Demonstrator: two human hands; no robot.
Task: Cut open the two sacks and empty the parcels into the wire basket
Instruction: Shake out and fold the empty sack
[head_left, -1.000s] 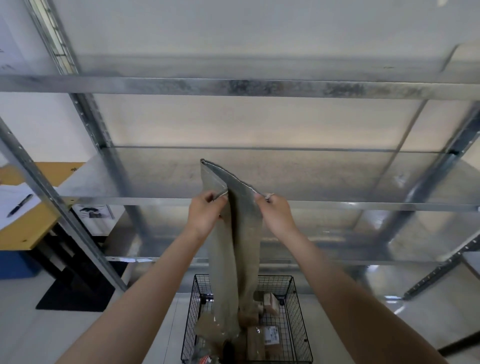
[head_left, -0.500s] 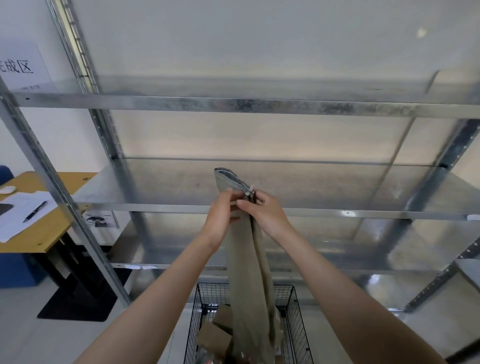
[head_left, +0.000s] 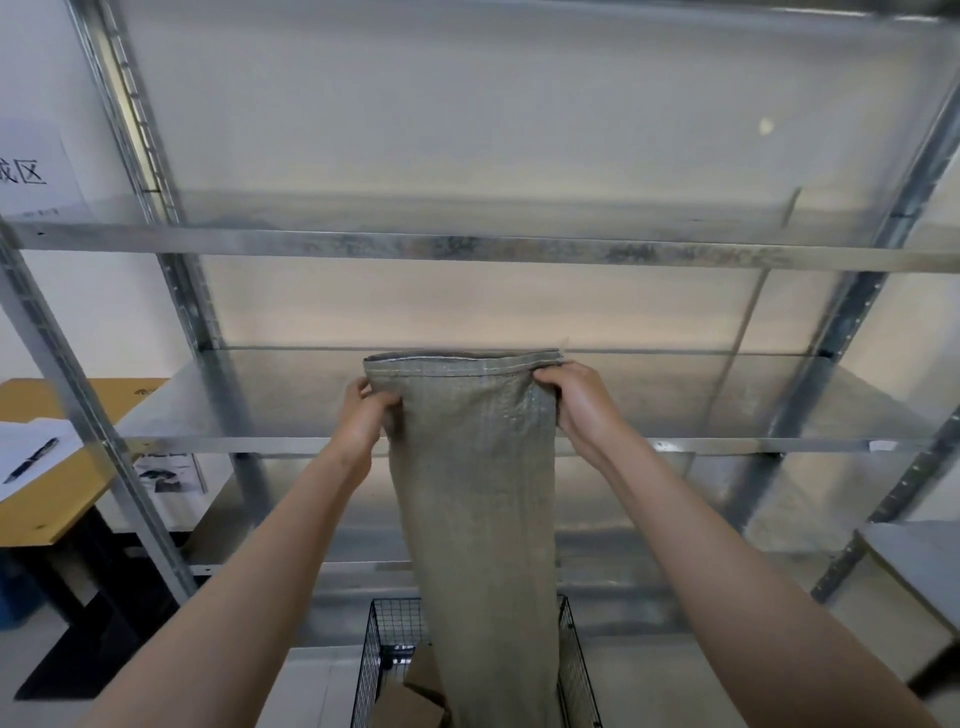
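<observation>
2 bare forearms reach up and forward from the bottom corners of the head view. between them, at the lower edge, stands the black wire mesh basket (head_left: 574, 670) on the pale floor, with brown cardboard parcels (head_left: 415, 696) lying inside it on its left side. the long grey-green woven plastic sack (head_left: 478, 493) hangs limp and flat from the hands down into the basket, where its lower end covers the middle of the basket and runs out of view. its stitched hem is uppermost, stretched level between both hands. the left hand (head_left: 363, 415) is clenched on the sack's left edge just below the top corner, fingers curled into the fabric. the right hand (head_left: 576, 405) grips the top right corner, thumb and fingers pinching the hem. behind the sack rises a galvanised steel shelving rack (head_left: 467, 249) with flat metal shelves and perforated uprights. to the left, beyond the rack's upright, is a yellow wooden surface (head_left: 47, 504) carrying white paper sheets (head_left: 21, 441) and a dark pen (head_left: 31, 460) lying on them. farther back, a white printed sign (head_left: 31, 171) hangs on the pale wall.
</observation>
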